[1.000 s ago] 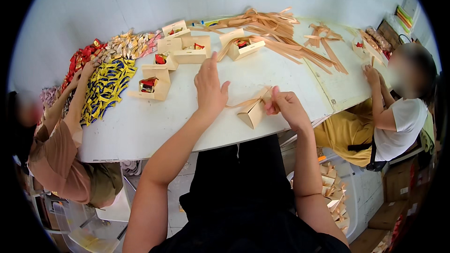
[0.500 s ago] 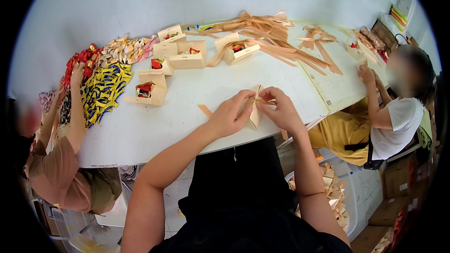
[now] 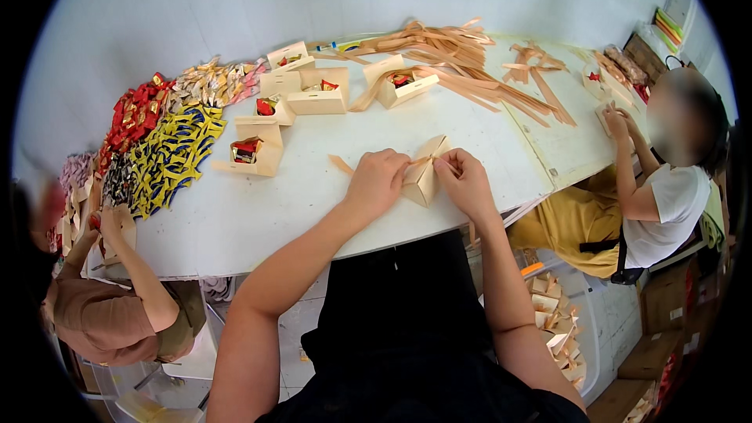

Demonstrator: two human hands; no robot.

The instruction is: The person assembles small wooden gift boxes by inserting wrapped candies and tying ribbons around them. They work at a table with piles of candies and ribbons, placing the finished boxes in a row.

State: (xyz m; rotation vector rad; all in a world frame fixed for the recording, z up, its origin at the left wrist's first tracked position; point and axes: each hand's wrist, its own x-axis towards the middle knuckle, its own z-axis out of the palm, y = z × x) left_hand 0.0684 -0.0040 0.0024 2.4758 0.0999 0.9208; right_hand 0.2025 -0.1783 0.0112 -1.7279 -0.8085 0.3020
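Observation:
A small closed cream gift box (image 3: 421,182) with a pointed, tent-like top stands on the white table in front of me. Peach ribbon (image 3: 340,164) runs across its top, and one tail sticks out past my left hand. My left hand (image 3: 377,182) is closed at the box's left side, its fingers pinching the ribbon close to the knot. On the other side, my right hand (image 3: 468,182) pinches the ribbon between thumb and fingers. The knot lies on the ridge between both hands; its exact form is too small to make out.
Open cream boxes with sweets (image 3: 257,149) stand at the back left, beside heaps of yellow-wrapped (image 3: 176,153) and red-wrapped sweets (image 3: 135,117). Loose ribbons (image 3: 439,43) lie at the back. Co-workers sit left and right. A tub of finished boxes (image 3: 552,313) stands below right.
My hands have drawn apart, pulling the ribbon outward over the box top. The box now shows more fully between them. The left co-worker's hands have moved from the red sweets toward the near table edge.

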